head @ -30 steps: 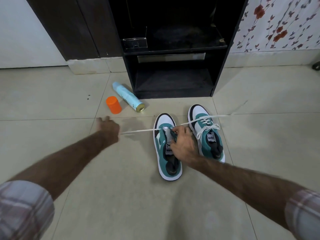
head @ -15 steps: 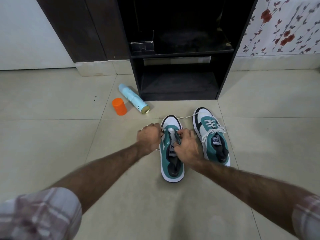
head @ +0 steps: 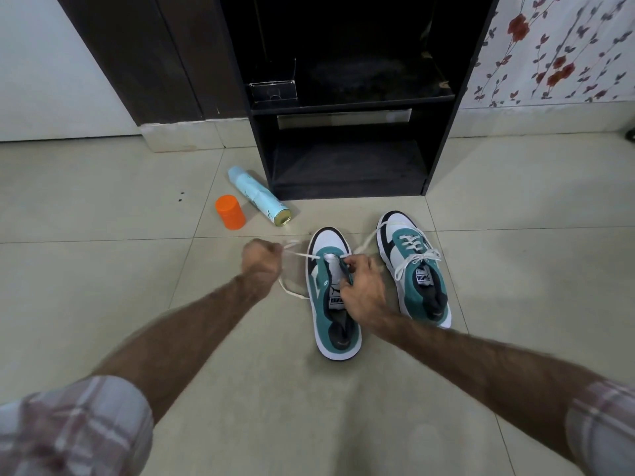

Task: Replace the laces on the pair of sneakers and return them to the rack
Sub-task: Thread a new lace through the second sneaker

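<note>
Both sneakers stand on the tiled floor in front of the black shoe rack (head: 347,115), toes pointing at the rack and heels toward me, their long axes nearly parallel, the right one leaning slightly outward at the heel. The left sneaker (head: 331,304) is the one I am working on: its tongue is exposed and only the lowest eyelets carry the white lace (head: 302,256). My left hand (head: 261,264) is clenched in a fist around one end of that lace, just to the left of the toe, with a slack loop lying on the floor below it. My right hand (head: 362,290) rests over the tongue, fingers pinched at the eyelets, apparently on the lace's other side, though the grip itself is partly hidden. That other end trails across the floor toward the right sneaker (head: 417,269), which is fully laced and tied in a bow. A pale blue spray can (head: 257,195) lies on its side near the rack's left foot, its orange cap (head: 229,211) standing beside it.
</note>
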